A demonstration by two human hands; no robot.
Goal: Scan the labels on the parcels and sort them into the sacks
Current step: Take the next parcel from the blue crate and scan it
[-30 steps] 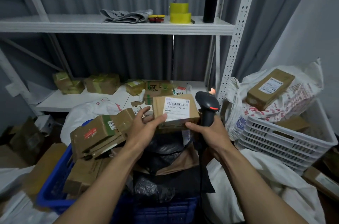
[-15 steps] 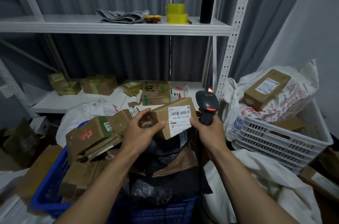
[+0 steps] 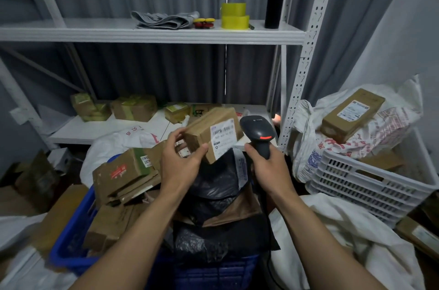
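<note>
My left hand (image 3: 183,161) grips a small brown cardboard parcel (image 3: 204,129) by its left end, tilted so its white barcode label (image 3: 223,136) faces right. My right hand (image 3: 268,167) is closed on the handle of a black barcode scanner (image 3: 257,133), whose head sits just right of the label, close to it. Below my hands a blue crate (image 3: 78,230) is piled with cardboard parcels (image 3: 123,173) and black plastic bags (image 3: 213,185). A white sack (image 3: 332,237) lies open at lower right, another white sack (image 3: 111,147) behind the crate.
A white slotted basket (image 3: 370,185) at right holds a printed sack and a long labelled box (image 3: 351,114). White metal shelving (image 3: 152,33) carries tape rolls (image 3: 234,15), folded cloth and a black bottle above, more parcels (image 3: 133,107) on the lower shelf. Boxes litter the floor at left.
My left hand has tilted the parcel, turning its label rightward toward the scanner. My right hand let go of the parcel's edge and keeps only the scanner.
</note>
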